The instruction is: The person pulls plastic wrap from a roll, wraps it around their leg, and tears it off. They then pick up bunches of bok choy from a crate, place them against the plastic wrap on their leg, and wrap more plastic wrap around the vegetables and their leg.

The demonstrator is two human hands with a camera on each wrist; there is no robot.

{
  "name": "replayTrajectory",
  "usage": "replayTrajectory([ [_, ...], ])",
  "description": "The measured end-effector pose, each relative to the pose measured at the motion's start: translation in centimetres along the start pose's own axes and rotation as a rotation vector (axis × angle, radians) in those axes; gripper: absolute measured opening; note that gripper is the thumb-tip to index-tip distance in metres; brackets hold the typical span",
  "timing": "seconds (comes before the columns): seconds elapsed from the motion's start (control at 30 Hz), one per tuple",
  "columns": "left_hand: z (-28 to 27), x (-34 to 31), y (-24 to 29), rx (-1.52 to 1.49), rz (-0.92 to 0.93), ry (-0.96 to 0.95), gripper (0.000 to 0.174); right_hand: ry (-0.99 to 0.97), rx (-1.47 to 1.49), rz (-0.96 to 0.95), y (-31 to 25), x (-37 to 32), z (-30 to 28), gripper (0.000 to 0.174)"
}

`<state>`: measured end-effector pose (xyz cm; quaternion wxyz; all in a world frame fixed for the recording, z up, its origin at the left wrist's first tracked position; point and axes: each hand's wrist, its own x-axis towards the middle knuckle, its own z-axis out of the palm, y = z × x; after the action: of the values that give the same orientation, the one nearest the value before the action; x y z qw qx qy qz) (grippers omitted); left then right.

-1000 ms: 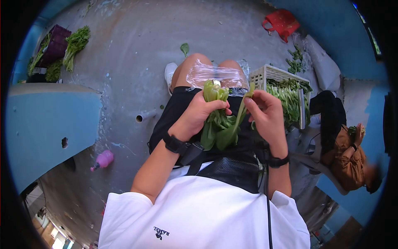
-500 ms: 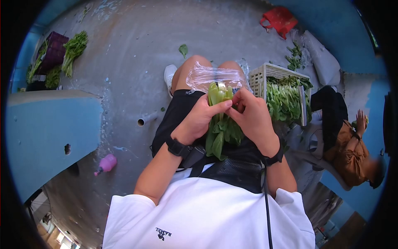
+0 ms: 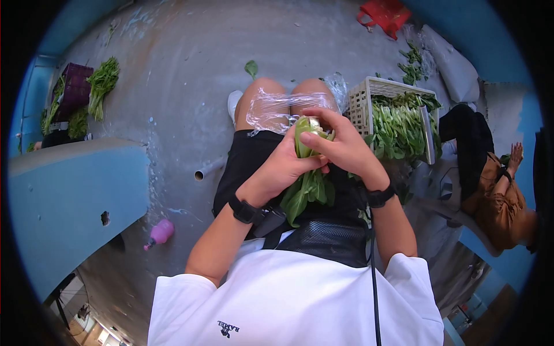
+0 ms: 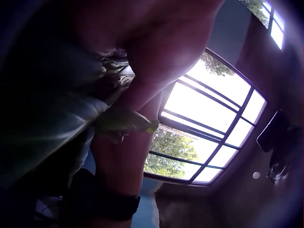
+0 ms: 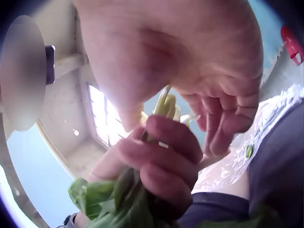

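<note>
A bunch of leafy greens (image 3: 310,196) is held over the lap in the head view, pale cut stem ends upward and leaves hanging down. My left hand (image 3: 279,168) grips it around the stems, thumb across the front. Above that, my right hand (image 3: 351,145) holds the stem ends, its thumb on the near side and fingers over the far side. In the right wrist view, the left fingers (image 5: 164,161) wrap the stems, and pale stalks (image 5: 166,104) rise toward the right palm. The left wrist view is dark, with a large leaf (image 4: 52,128) close to the camera.
Plastic film (image 3: 268,109) covers the thighs. A white crate (image 3: 360,106) of greens stands on the right, near a seated person (image 3: 496,196) in brown. At left are a blue low wall (image 3: 75,202), a pink bottle (image 3: 162,231) and a purple crate (image 3: 75,86). A pipe stub (image 3: 209,169) juts near the leg.
My right hand brought a single leafy stalk from the right in against the bunch, then moved up around the stem ends. My left hand kept its grip.
</note>
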<state>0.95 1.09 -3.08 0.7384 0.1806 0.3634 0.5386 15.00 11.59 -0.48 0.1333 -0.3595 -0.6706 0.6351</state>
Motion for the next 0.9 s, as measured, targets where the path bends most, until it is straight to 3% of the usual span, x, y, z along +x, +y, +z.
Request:
replayTrajectory([
  [0.03, -0.1, 0.3, 0.1, 0.025, -0.02, -0.006, 0.056, -0.057, 0.044, 0.048, -0.9, -0.1, 0.0, 0.057],
  [0.07, 0.3, 0.4, 0.0, 0.026, -0.024, -0.006, 0.056, -0.116, 0.089, 0.097, -1.3, -0.1, 0.0, 0.055],
  [0.1, 0.8, 0.5, 0.0, 0.058, -0.001, 0.032, 0.065, -0.051, -0.027, -0.08, -0.2, 0.1, 0.5, 0.051],
  [0.17, 0.9, 0.7, -0.2, 0.092, -0.015, 0.065, 0.088, -0.007, 0.024, -0.11, 1.0, -0.1, 0.5, 0.049],
  [0.3, 1.5, 0.9, 0.0, 0.109, -0.07, 0.079, 0.089, 0.076, 0.135, -0.188, 2.6, 0.0, 0.2, 0.041],
  [0.4, 0.8, 1.1, -0.5, 0.09, -0.037, 0.052, 0.083, 0.059, 0.313, -0.053, 3.0, 0.0, -1.5, 0.035],
  [0.47, 0.2, 0.4, 0.8, 0.178, -0.121, -0.003, 0.065, 0.144, 0.614, 0.011, 3.7, -0.4, -3.7, 0.034],
  [0.53, -0.7, -0.2, 2.7, 0.546, 0.109, 0.172, 0.025, 0.15, 0.754, 0.023, 3.6, -1.0, -6.7, 0.035],
  [0.6, -1.3, -0.2, 5.2, 1.075, 0.28, 0.386, 0.016, 0.087, 0.784, -0.003, 2.7, -1.9, -8.7, 0.035],
  [0.63, -1.7, 0.5, 5.6, 1.29, 0.436, 0.37, 0.02, 0.088, 0.782, -0.003, 2.3, -2.2, -9.1, 0.035],
  [0.67, -1.8, 1.1, 5.6, 1.288, 0.437, 0.371, 0.02, 0.08, 0.757, 0.001, 1.9, -2.5, -9.3, 0.035],
  [0.73, -1.8, 2.5, 4.4, 1.506, 0.548, 0.158, 0.026, 0.069, 0.73, 0.004, 1.6, -2.7, -9.3, 0.034],
  [0.9, -2.5, 4.5, 1.7, 1.663, 0.533, 0.125, 0.025, 0.078, 0.645, 0.032, 1.9, -2.7, -9.1, 0.035],
])
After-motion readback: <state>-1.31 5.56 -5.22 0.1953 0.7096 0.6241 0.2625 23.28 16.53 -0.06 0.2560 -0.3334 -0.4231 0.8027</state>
